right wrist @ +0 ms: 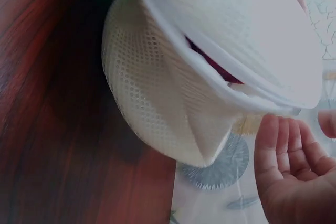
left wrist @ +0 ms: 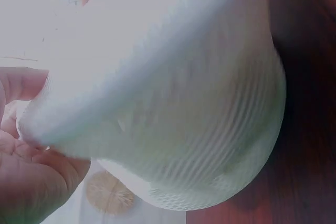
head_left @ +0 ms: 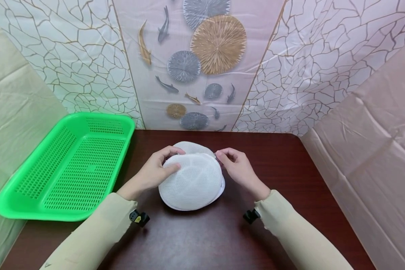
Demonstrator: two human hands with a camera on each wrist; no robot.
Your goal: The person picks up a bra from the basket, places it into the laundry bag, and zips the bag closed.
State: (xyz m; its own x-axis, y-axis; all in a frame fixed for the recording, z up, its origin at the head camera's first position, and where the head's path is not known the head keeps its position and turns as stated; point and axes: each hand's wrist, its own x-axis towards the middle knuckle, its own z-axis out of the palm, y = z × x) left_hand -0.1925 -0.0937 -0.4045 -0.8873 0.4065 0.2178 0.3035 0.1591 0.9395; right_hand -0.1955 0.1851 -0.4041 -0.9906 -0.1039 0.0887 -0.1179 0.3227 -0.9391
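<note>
Dark red-brown tabletop (head_left: 195, 240) with a low sheen, enclosed by hanging sheets. At its middle: white mesh bag (head_left: 190, 183), rounded, one domed face toward the head camera and a second rounded mesh part rising behind it; whether its underside bears fully on the wood is not clear. In the right wrist view the seam gapes between two white edges, with a dark red strip in the gap; cannot tell whether that is content or something seen through. Left hand (head_left: 155, 168): grasping the bag at its upper left edge, thumb laid on the near face, fingers over the rim. Right hand (head_left: 237, 167): fingertips at the upper right end of the seam, fingers bent; the right wrist view shows thumb and fingers apart, so whether anything is pinched there cannot be told. Both forearms in pale cream sleeves (head_left: 300, 228), a small black device (head_left: 251, 216) at each wrist. Left of the bag, well apart from it: green plastic basket (head_left: 47, 215), rectangular, perforated floor and walls. Behind: centre panel (head_left: 219, 45) printed with fish and round gold and grey motifs, flanked by white sheets (head_left: 87, 56) with gold crackle lines. Plain creased drapes (head_left: 374, 150) at both sides.
</note>
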